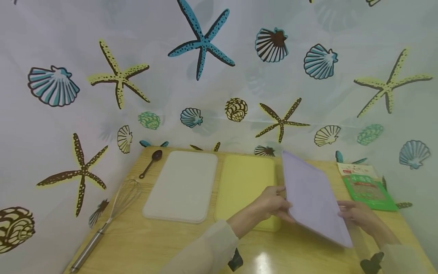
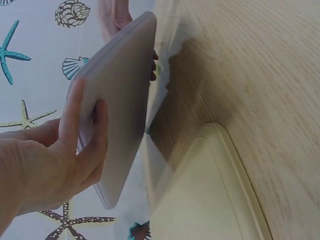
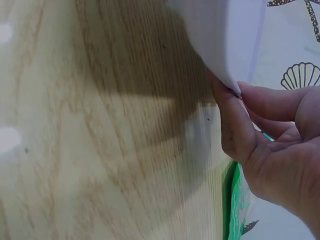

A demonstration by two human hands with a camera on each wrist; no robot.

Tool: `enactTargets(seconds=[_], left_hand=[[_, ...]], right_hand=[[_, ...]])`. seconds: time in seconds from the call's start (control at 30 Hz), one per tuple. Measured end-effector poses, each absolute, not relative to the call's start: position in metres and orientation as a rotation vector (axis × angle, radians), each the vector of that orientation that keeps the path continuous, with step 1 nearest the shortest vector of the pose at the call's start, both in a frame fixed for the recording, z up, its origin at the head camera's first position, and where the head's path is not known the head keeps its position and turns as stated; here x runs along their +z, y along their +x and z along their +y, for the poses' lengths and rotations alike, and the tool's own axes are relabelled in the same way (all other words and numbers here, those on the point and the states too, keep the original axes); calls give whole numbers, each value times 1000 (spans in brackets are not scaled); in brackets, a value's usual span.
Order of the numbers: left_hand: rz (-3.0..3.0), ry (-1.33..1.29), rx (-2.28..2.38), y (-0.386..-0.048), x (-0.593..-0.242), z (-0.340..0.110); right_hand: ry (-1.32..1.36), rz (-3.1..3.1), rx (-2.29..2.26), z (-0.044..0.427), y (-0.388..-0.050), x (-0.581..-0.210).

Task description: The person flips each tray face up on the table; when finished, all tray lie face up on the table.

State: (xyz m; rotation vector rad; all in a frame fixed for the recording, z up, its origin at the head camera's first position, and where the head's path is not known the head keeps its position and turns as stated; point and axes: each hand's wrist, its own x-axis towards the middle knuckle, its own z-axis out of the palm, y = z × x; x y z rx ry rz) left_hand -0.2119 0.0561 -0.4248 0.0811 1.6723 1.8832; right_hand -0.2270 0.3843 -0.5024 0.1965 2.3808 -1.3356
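Observation:
Both hands hold a flat lavender board [image 1: 308,194] with rounded corners, tilted and lifted off the table at the right. My left hand [image 1: 275,203] grips its left edge, with the thumb and fingers on either side in the left wrist view. The right hand [image 1: 359,215] pinches the opposite edge between thumb and fingers, as the right wrist view shows [image 3: 270,125]. Left of the lavender board, a yellow board [image 1: 246,186] lies flat, partly behind my left forearm. A white board [image 1: 183,186] lies flat further left.
A whisk [image 1: 109,220] lies along the table's left edge, with a dark spoon [image 1: 152,161] behind it. At the right stands or lies a green and white food packet [image 1: 367,188]. A curtain [image 1: 219,87] printed with starfish and shells surrounds the wooden table [image 1: 137,243].

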Motion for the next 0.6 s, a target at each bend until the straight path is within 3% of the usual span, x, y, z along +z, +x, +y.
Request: enactTargets(seconds=[0.6], left_hand=[[1693,78,1870,-227,-457,60]], right_hand=[[251,2346,-1427,407,-215,-492]])
